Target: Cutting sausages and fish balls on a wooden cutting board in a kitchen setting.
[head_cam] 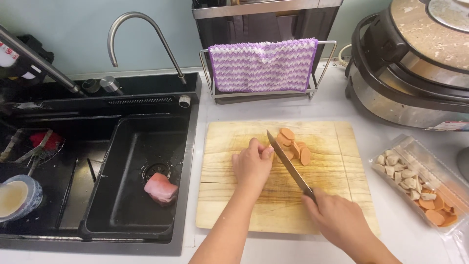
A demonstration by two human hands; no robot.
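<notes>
Fingers first: on my feed the left hand (251, 164) has its fingers curled together and pressed down on the end of a sausage, which is almost fully hidden under them, so I can't really make out how much of it is left. The right hand (337, 217) is wrapped tight around a knife handle, fingers closed on it, with the knife (288, 164) blade angled up and away toward the left fingertips, its edge right against them. Just past the blade there's a little pile of orange-pink sausage slices (293, 144), round coins, some overlapping, sitting near the middle of the wooden cutting board (337, 156). The board lies flat on a white counter (410, 239). To the right, a clear plastic tray (415, 178) holds pale chunks and a few more orange slices. Left of the board is a black sink (132, 146) with a pink chunk of raw meat (160, 188) near the drain. Behind the board, a purple and white cloth (263, 64) hangs over a wire rack, and a big cooker (410, 63) sits in the far right corner.
</notes>
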